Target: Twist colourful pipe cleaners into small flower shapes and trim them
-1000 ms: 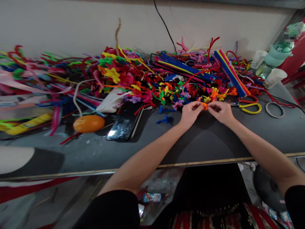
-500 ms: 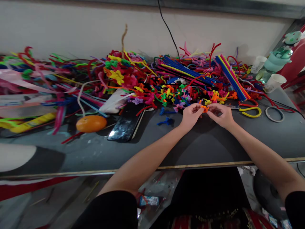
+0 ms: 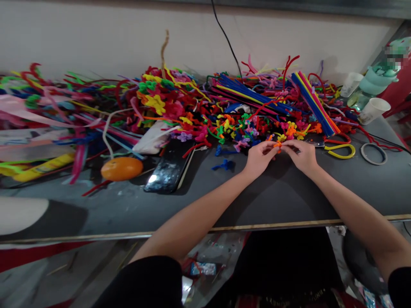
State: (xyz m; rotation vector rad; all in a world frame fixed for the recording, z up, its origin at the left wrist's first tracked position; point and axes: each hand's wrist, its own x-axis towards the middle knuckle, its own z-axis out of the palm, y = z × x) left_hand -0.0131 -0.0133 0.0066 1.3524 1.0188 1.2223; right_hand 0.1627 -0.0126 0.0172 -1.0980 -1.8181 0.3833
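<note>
Closest to me is the table's front edge (image 3: 272,224), with the person in black sleeves sitting right up to it, both forearms over the dark gray top. At the near left there's a white rounded thing (image 3: 21,214), cut off by the edge of view, so I can't tell what it is.

The left hand (image 3: 259,160) and right hand (image 3: 302,157) almost meet, with a tiny orange pipe-cleaner piece (image 3: 278,146) between them. Both grips are super narrow, thumb and fingers pinched on that piece, just in front of the messy pile. Its exact shape is mostly hidden by fingers, tbh.

Left of the hands, a blue pipe-cleaner piece (image 3: 224,164) lies on the tabletop. Further left there's a black smartphone (image 3: 165,173) lying flat, then an orange fruit (image 3: 122,169). Over on the right are scissors (image 3: 345,151) with yellow and red handles, blades partly covered, and just beside them a gray ring (image 3: 374,154).

Behind all that is a huge heap of pipe cleaners (image 3: 189,96) in basically every color, lots twisted into little flowers. A straight blue, yellow and pink bundle (image 3: 313,102) leans on it. Two paper cups (image 3: 375,110) (image 3: 351,84) sit at the far right near a green-topped bottle (image 3: 379,81), and a black cable (image 3: 226,36) hangs against the back wall (image 3: 105,38).
</note>
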